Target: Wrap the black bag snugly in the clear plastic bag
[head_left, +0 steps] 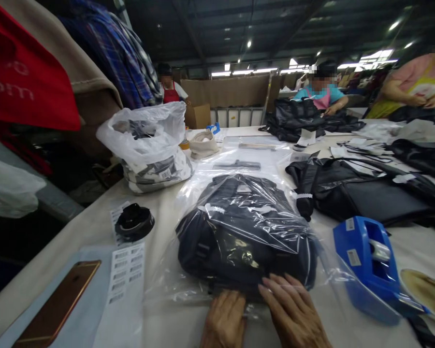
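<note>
A dark backpack (244, 232) lay in the middle of the near part of the table (157, 333), inside a clear plastic bag (168, 280), with both of the person's hands at its near edge. The left hand (224, 316) had its fingers bent down over the film just short of the backpack; whether it pinched the plastic or only pressed on it, I could not tell. The right hand (293, 304) was unclenched, its fingers stretched out and resting on the film at the backpack's near edge. Working together there, the hands probably kept the loose plastic in check while the load's weight held the rest down. A blue tape dispenser (358, 251) stood to the right, likely put there for the right hand's easy reach, and a label sheet (125, 273) lay to the left, out from under the film, beside a phone (63, 302). A second black bag (369, 193) lay farther off on the right, seemingly aside to leave working room. The backpack's narrower end pointed to the far side and its broad end faced the person. Its long axis looked to run near to far, roughly straight away from the body, though the low view foreshortened it, so that was a judgement.
</note>
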Demonstrator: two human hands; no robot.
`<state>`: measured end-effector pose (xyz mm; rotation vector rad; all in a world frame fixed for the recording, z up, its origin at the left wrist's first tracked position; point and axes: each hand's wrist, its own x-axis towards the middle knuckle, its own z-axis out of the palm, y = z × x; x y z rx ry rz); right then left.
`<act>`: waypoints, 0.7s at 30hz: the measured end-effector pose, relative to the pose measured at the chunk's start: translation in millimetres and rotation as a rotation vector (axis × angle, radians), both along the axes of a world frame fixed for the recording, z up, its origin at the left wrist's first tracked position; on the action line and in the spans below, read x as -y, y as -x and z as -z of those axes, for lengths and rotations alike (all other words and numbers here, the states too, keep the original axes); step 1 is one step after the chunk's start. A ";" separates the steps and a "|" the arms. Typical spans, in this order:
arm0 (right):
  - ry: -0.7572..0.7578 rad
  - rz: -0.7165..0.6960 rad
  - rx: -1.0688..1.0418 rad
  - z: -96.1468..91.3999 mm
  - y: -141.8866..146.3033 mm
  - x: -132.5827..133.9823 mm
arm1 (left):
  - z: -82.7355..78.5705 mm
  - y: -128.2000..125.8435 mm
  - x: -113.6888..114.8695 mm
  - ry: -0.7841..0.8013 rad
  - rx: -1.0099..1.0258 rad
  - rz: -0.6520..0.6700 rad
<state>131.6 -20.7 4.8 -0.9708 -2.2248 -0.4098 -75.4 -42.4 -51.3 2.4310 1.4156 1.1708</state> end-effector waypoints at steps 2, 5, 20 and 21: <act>0.001 0.040 0.125 -1.8 7.6 -8.6 | 7.3 1.1 -4.4 -0.290 -0.150 -0.088; 0.047 0.112 0.196 -0.9 12.6 -18.6 | 6.5 -8.3 -11.9 -0.342 -0.212 -0.158; 0.017 0.172 0.218 -1.0 -11.1 -35.8 | -17.2 -1.7 -19.0 -0.319 -0.349 0.200; 0.016 0.168 0.215 -0.7 -11.1 -35.3 | -15.0 -2.1 -17.8 -0.336 -0.353 0.187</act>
